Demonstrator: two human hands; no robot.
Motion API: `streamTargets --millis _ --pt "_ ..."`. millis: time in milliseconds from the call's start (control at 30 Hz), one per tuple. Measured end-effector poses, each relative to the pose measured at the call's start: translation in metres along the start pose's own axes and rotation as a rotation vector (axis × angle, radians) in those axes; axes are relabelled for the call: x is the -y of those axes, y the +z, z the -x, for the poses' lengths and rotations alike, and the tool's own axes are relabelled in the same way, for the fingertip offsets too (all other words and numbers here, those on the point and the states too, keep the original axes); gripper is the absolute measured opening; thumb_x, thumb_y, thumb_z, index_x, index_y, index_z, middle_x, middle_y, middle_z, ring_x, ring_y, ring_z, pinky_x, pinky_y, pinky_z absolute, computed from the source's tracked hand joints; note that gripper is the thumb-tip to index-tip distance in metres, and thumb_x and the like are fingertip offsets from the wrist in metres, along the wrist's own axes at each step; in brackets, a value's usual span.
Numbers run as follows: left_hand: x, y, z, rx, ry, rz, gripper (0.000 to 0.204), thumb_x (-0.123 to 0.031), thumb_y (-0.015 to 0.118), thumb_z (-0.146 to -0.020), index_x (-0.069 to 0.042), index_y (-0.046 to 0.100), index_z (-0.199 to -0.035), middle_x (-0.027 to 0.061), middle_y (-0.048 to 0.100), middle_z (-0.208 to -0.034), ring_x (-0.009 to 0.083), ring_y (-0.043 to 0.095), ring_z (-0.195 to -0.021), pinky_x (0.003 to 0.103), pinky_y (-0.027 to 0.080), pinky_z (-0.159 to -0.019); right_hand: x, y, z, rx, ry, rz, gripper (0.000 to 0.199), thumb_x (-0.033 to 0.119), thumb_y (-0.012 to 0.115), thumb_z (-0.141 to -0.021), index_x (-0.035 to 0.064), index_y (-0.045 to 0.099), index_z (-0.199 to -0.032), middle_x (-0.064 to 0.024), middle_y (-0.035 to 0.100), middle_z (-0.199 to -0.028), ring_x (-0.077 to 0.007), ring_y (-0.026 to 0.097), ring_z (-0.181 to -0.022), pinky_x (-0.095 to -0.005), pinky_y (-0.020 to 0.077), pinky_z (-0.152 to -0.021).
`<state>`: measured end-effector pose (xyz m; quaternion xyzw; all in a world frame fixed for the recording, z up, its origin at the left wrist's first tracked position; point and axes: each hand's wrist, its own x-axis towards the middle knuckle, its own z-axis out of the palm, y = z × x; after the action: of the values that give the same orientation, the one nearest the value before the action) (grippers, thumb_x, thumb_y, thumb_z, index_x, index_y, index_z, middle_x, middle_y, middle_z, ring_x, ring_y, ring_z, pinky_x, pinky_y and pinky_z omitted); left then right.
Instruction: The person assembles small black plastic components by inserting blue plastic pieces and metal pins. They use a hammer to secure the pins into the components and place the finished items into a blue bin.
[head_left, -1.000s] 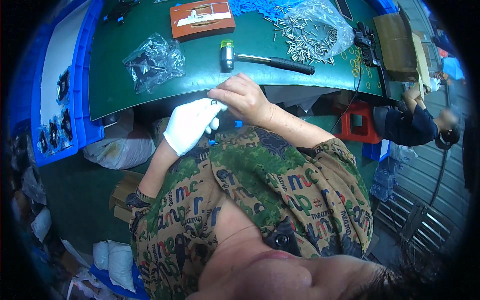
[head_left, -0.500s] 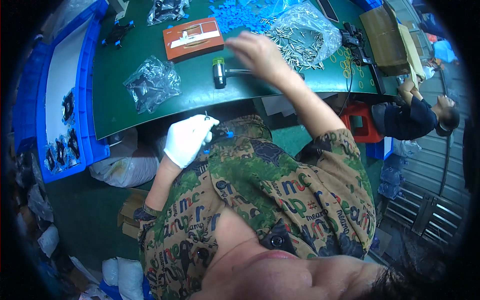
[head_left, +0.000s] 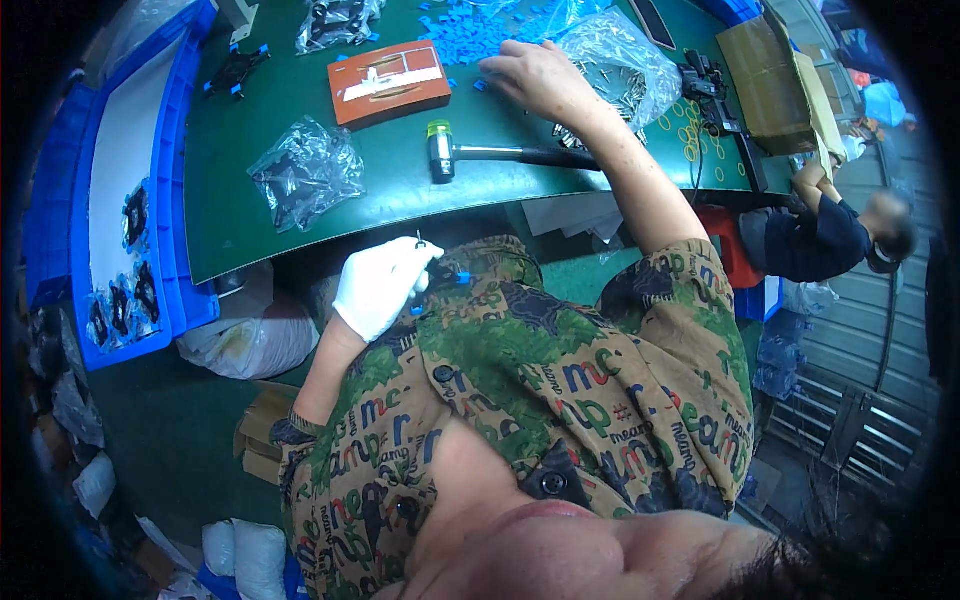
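My left hand, in a white glove, is closed on a black bracket with blue tips just off the table's near edge. Most of that part is hidden behind the glove and against my patterned clothes. A small dark loop pokes up by the fingertips. My bare right hand reaches over the table, fingers stretched out between a spread of small blue pieces and a heap of metal pins. Nothing shows in its fingers. Below that forearm lies a mallet with a green-yellow end.
A brick-red box and a bagged black part lie on the green table. Another black bracket sits at the far left. Blue trays flank the left side. At right are a cardboard box and a seated person.
My right hand has moved away and to the right, off the mallet's handle area, to the edge of the blue pieces. My left hand keeps its hold, nearly still.
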<state>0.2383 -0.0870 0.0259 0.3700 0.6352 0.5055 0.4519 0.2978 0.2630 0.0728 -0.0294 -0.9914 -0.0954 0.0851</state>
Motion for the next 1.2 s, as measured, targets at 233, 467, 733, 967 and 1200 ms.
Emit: streamTargets --millis 233,467,733,967,1200 --pt "-0.001 0.004 -0.002 0.012 0.063 -0.015 0.026 -0.022 0.059 -0.103 -0.003 0.074 -0.11 0.0001 0.064 -0.072 0.0045 0.056 -0.062 0.02 0.046 -0.058 0.024 -0.011 -0.023 0.355 0.303 -0.016 0.055 0.058 0.049 -0.099 0.0098 0.076 -0.094 -0.0157 0.074 -0.093 -0.0339 0.073 -0.091 -0.0489 0.0583 -0.077" --pt "-0.004 0.001 0.002 -0.004 -0.025 0.041 0.025 -0.021 0.059 -0.102 -0.003 0.074 -0.11 -0.0001 0.064 -0.072 0.004 0.056 -0.062 0.02 0.045 -0.058 0.013 -0.002 -0.028 0.433 0.188 -0.009 0.045 0.045 0.049 -0.102 0.0067 0.072 -0.096 -0.0196 0.073 -0.092 -0.0394 0.071 -0.089 -0.0517 0.0562 -0.079" --pt "0.022 0.004 -0.002 -0.006 0.173 -0.054 0.024 -0.021 0.06 -0.102 -0.003 0.074 -0.108 -0.0007 0.064 -0.071 0.0034 0.053 -0.06 0.019 0.043 -0.056 0.038 -0.026 -0.008 0.383 0.075 -0.165 0.032 0.032 0.05 -0.102 0.004 0.066 -0.104 -0.0227 0.07 -0.09 -0.0421 0.068 -0.087 -0.0515 0.0538 -0.078" --pt "0.012 0.006 -0.005 0.017 -0.084 0.044 0.023 -0.022 0.061 -0.101 -0.002 0.072 -0.107 0.0004 0.066 -0.071 0.0054 0.057 -0.061 0.021 0.045 -0.057 0.134 -0.05 0.045 0.312 -0.099 -0.819 0.029 0.031 0.053 -0.102 0.0043 0.063 -0.102 -0.0199 0.068 -0.081 -0.0406 0.068 -0.078 -0.0506 0.0537 -0.07" --pt "0.012 0.005 -0.004 0.02 -0.034 -0.048 0.026 -0.025 0.058 -0.101 -0.002 0.069 -0.094 0.0049 0.067 -0.07 0.012 0.062 -0.06 0.029 0.048 -0.057 0.143 -0.043 0.057 0.388 -0.151 -0.729 0.026 0.03 0.052 -0.103 0.006 0.062 -0.103 -0.0182 0.067 -0.082 -0.0399 0.067 -0.078 -0.0497 0.0531 -0.07"
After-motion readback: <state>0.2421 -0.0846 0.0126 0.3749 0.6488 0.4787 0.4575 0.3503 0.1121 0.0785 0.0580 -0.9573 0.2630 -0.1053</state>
